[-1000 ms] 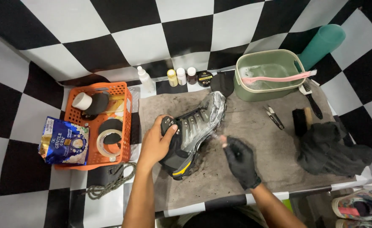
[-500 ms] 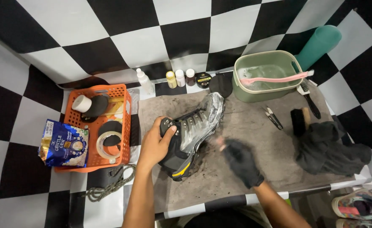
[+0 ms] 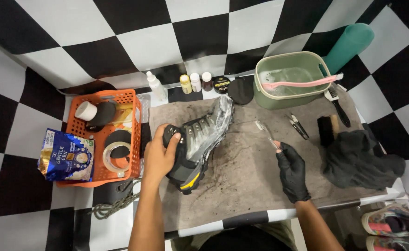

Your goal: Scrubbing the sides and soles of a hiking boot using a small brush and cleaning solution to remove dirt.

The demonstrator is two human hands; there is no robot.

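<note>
Though sharp across most of the view, blurred at the clear toothbrush (image 3: 266,135), its head barely told from the grey towel (image 3: 241,186) beneath. Cut off at the bottom edge: both forearms, plus a pair of sneakers (image 3: 390,225) at the lower right corner. Half hidden behind the green tub (image 3: 288,100): a teal roll (image 3: 350,44) along the far edge of the table. Hard to make out: small tools (image 3: 298,125) between tub and black cloth heap (image 3: 357,160).

Left hand (image 3: 160,155), bare, curled around the heel and collar of the grey hiking boot (image 3: 197,144), fingers wrapped over the top, thumb side toward the sole. Boot lying on its side on the towel's left half, toe toward the far edge and foamed white, yellow-trimmed heel toward the near edge.

Right hand (image 3: 292,169), in a black glove, raised above the towel right of the boot, clear of it, fingers pinched shut on the toothbrush handle, bristle end angled up and left toward the toe.

Orange basket (image 3: 121,97) just off the towel's left edge, holding tape rolls; blue packet (image 3: 67,155) touching its left side. Small bottles (image 3: 195,82) lined along the far edge. Pink brush (image 3: 302,83) laid across the tub's rim over soapy water.
</note>
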